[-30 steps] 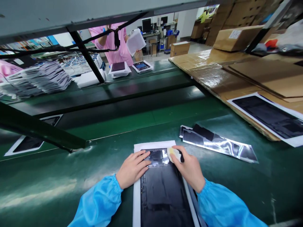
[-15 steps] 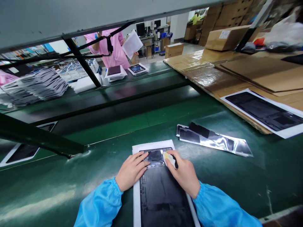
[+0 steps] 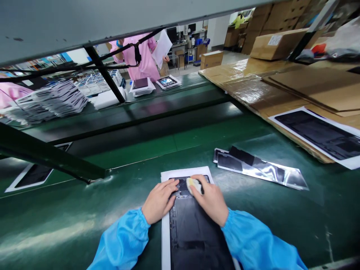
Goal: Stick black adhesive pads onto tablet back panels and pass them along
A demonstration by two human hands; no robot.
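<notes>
A flat black tablet panel (image 3: 197, 228) lies on white paper (image 3: 165, 240) on the green bench, straight in front of me. My left hand (image 3: 161, 198) rests on the panel's upper left edge, its fingers stretched out and lying flat. In my right hand (image 3: 209, 198) is a small whitish, yellow-stained cleaning pad (image 3: 193, 185), pinched between thumb and fingers and pressed to the panel's upper part. Part of the pad is hidden by my fingers. To the right of my right hand lie clear film strips with black pieces (image 3: 261, 168).
Another black panel on white paper (image 3: 320, 131) lies at the right, by cardboard sheets (image 3: 315, 86). A green metal post (image 3: 50, 153) slants across the left. Stacked sheets (image 3: 53, 101) stand beyond, and a person in pink (image 3: 143, 56) holds paper there.
My right hand has slid the pad leftward across the panel's upper part, nearer my left hand. My left hand stays on the panel's edge. The whole view has shifted slightly.
</notes>
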